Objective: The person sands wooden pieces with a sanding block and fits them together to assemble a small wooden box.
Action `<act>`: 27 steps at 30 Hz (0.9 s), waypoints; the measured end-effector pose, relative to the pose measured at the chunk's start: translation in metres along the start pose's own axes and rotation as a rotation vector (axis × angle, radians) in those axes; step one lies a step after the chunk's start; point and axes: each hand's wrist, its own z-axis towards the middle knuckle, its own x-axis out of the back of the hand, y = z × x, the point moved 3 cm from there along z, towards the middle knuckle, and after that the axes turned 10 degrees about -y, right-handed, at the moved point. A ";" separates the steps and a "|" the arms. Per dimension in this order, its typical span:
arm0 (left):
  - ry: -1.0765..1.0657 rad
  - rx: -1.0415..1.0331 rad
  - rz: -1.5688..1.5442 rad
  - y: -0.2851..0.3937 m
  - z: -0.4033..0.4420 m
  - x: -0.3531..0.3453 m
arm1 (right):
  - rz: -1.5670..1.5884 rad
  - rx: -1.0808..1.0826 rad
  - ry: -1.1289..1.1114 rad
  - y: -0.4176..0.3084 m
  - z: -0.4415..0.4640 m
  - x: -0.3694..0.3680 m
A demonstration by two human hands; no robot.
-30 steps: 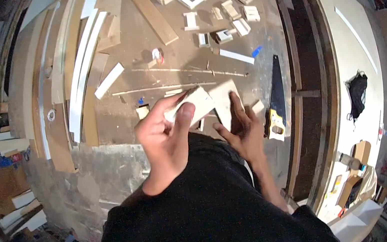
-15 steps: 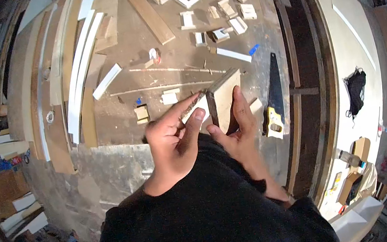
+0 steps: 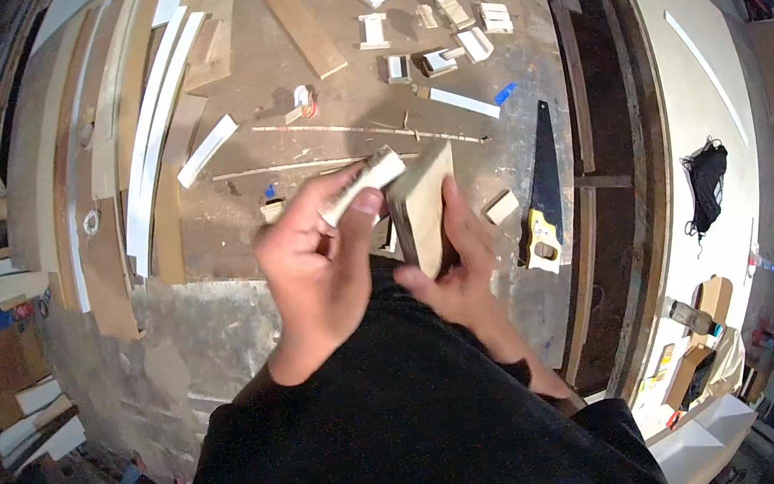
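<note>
My left hand [image 3: 314, 259] grips a small pale wooden piece [image 3: 363, 186] between thumb and fingers, tilted up to the right. Close beside it, my right hand [image 3: 461, 261] holds a flat wooden block [image 3: 427, 210] on edge, its broad pale face turned right and its darker edge toward the left hand. Whether the two pieces touch is hard to tell. Beyond the hands, thin wooden strips [image 3: 359, 128] lie across the brown work surface [image 3: 230, 211]. A small wood block [image 3: 501, 207] rests just right of my right hand.
A handsaw [image 3: 540, 187] with a yellow handle lies to the right. Several small wooden assemblies [image 3: 374, 29] stand at the back. Long boards and white strips [image 3: 158, 136] cover the left side. Farther right, a pale panel [image 3: 687, 93] carries a black cloth item [image 3: 707, 186].
Both hands have shifted slightly left with their pieces. The right-hand block has turned from lying broad side up to standing on edge, and the left-hand piece has tilted.
</note>
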 end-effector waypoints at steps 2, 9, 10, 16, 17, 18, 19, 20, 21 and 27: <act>-0.037 -0.105 -0.027 0.010 -0.004 -0.006 | 0.223 -0.154 0.096 0.010 0.015 -0.003; -0.039 -0.086 0.043 0.003 -0.008 0.008 | 0.063 -0.065 -0.056 0.018 0.006 0.008; -0.026 -0.103 0.045 0.004 -0.009 0.008 | 0.088 -0.198 -0.093 0.020 0.007 0.011; -0.006 -0.166 -0.025 0.000 -0.012 0.005 | 0.133 0.034 0.001 -0.001 -0.005 0.015; -0.039 -0.233 0.045 0.002 -0.013 0.001 | 0.205 -0.002 -0.037 -0.002 -0.006 0.007; -0.076 -0.298 0.112 0.004 -0.015 -0.003 | 0.205 -0.016 -0.005 -0.009 0.002 0.007; -0.103 -0.247 0.078 0.005 -0.017 -0.003 | 0.206 -0.030 0.027 -0.017 0.009 0.008; -0.108 -0.246 0.074 0.008 -0.018 -0.005 | 0.139 -0.022 0.065 -0.022 0.013 0.010; -0.084 -0.202 -0.003 0.010 -0.020 -0.004 | 0.139 -0.026 0.065 -0.018 0.006 0.008; -0.018 -0.180 -0.101 -0.001 -0.026 0.002 | -0.118 -0.159 0.093 0.028 -0.025 0.008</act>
